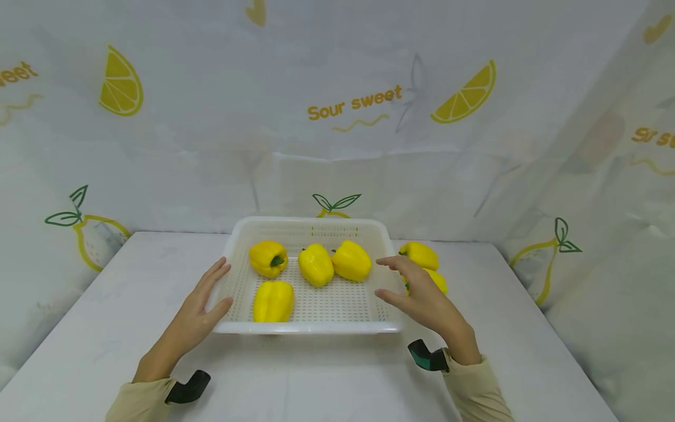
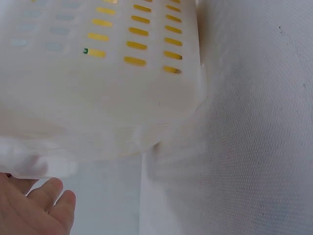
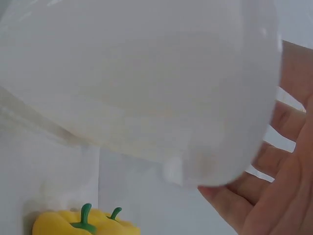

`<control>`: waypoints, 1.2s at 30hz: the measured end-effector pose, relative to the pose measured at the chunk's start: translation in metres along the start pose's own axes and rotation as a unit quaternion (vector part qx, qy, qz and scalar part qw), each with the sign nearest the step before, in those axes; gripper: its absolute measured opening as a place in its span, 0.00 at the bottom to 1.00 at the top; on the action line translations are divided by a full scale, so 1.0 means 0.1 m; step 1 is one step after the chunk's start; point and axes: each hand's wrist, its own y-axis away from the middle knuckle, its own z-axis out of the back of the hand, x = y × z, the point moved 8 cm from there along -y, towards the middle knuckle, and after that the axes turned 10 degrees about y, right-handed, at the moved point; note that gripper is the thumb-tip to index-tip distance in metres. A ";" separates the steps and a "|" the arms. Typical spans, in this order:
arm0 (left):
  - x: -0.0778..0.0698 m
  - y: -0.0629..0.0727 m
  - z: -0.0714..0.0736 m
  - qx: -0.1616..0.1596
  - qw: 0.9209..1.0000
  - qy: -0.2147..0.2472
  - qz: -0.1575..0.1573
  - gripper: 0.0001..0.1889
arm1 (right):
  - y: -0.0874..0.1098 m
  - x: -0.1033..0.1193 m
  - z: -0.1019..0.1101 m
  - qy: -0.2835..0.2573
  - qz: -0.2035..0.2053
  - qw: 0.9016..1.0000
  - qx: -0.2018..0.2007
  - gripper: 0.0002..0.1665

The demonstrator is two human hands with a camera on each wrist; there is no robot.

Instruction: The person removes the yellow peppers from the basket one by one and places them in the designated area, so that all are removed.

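A white plastic basket [image 1: 306, 328] with slotted walls stands in the middle of the table, holding several yellow bell peppers [image 1: 273, 302]. At its left side is my left hand [image 1: 192, 319], fingers fairly straight along the outer wall and thumb by the rim. My right hand [image 1: 424, 299] is at the right rim, thumb and fingers spread apart and reaching over the edge. In the right wrist view, the fingers [image 3: 271, 159] lie close along the basket's edge; firm contact is hard to tell. The left wrist view shows peppers through the wall slots [image 2: 137, 45].
Two more yellow bell peppers [image 1: 419, 255] lie on the table right of the basket, partly hidden by my right hand. A white table [image 1: 327, 381] runs back to a lemon-printed curtain [image 1: 211, 129]. Dark wrist devices [image 1: 188, 388] sit at both sleeves.
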 end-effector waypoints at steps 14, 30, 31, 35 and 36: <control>0.01 0.00 0.00 -0.001 1.000 0.001 0.004 0.33 | -0.13 0.21 -0.24 0.006 0.003 1.000 0.016 0.32; 0.02 0.00 0.00 0.000 1.000 -0.002 0.005 0.33 | -0.24 0.45 -0.45 -0.026 0.015 0.999 0.044 0.32; 0.02 0.00 -0.01 0.001 1.000 -0.001 0.005 0.33 | -0.25 0.46 -0.47 -0.026 0.016 0.999 0.045 0.32; 0.02 0.00 -0.01 0.001 1.000 -0.001 0.002 0.33 | -0.27 0.51 -0.55 -0.028 0.016 0.998 0.051 0.32; 0.02 0.00 -0.01 0.001 1.000 -0.001 0.002 0.33 | -0.27 0.52 -0.58 -0.028 0.016 0.998 0.055 0.32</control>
